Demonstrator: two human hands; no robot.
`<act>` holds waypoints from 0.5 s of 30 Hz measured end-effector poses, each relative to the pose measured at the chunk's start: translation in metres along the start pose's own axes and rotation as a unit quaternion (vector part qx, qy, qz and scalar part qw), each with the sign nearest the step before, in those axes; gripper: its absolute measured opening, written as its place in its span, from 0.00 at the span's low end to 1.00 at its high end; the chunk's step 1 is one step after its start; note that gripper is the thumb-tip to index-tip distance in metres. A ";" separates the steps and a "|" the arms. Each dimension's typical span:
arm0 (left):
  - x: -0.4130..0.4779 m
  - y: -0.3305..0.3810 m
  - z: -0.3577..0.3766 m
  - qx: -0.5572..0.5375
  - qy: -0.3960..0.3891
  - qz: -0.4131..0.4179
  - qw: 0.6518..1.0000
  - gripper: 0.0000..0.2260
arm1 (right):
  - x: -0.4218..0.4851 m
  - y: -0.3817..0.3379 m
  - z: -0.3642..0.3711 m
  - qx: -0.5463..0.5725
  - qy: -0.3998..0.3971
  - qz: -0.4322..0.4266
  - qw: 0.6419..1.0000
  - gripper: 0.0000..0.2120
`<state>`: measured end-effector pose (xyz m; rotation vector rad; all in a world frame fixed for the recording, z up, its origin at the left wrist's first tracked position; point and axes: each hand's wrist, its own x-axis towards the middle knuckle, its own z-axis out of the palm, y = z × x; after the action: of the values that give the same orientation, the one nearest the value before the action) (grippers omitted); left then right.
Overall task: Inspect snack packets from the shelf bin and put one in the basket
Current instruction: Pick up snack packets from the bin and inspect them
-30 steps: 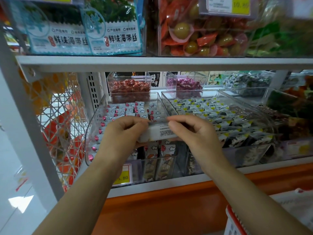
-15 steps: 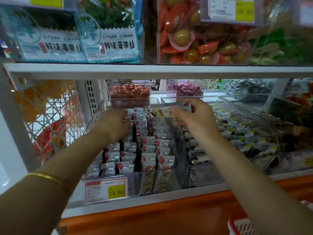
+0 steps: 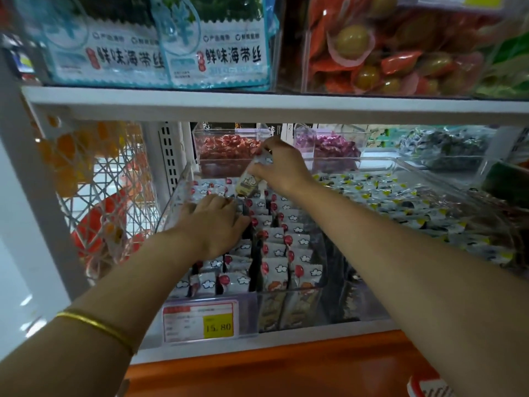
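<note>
Pinching a packet (image 3: 249,179) by its upper end, the right hand (image 3: 283,167) holds it tilted in the air over the back of the clear bin (image 3: 322,270). Its fingers (image 3: 270,146) are curled and closed with the thumb on the wrapper, and the packet's lower end hangs just above the rows (image 3: 274,247) of like packets standing in the bin. The left hand (image 3: 211,222) lies palm down on those rows at the bin's left side, fingers nearly straight and close together, their tips touching the wrappers without gripping any. A gold bangle (image 3: 97,325) circles the left wrist. Only a red-and-white corner of the basket (image 3: 426,386) shows at the lower right, well apart from the held packet.
</note>
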<state>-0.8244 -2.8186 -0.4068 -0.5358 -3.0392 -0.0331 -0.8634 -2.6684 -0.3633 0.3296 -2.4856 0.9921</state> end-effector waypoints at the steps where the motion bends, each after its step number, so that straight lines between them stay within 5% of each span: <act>1: -0.003 0.000 0.000 -0.018 0.008 -0.001 1.000 0.23 | 0.001 -0.001 0.002 -0.014 -0.019 -0.016 1.000 0.19; 7: -0.022 -0.003 0.003 -0.079 0.064 -0.010 0.995 0.23 | 0.004 -0.011 0.023 -0.108 -0.062 -0.062 0.990 0.16; 9: -0.027 -0.002 0.009 -0.078 0.069 -0.013 0.994 0.23 | 0.001 -0.007 0.034 -0.147 -0.124 -0.071 0.979 0.10; 12: -0.027 -0.001 0.014 -0.089 0.063 -0.017 0.994 0.24 | 0.000 -0.001 0.044 -0.252 -0.200 -0.094 0.942 0.12; 15: -0.026 -0.001 0.014 -0.096 0.050 -0.024 0.994 0.26 | 0.014 0.001 0.040 -0.118 -0.130 -0.058 0.983 0.11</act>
<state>-0.8016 -2.8279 -0.4221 -0.4572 -2.9674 -0.3480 -0.8881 -2.6965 -0.3826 0.5505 -2.7465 0.6321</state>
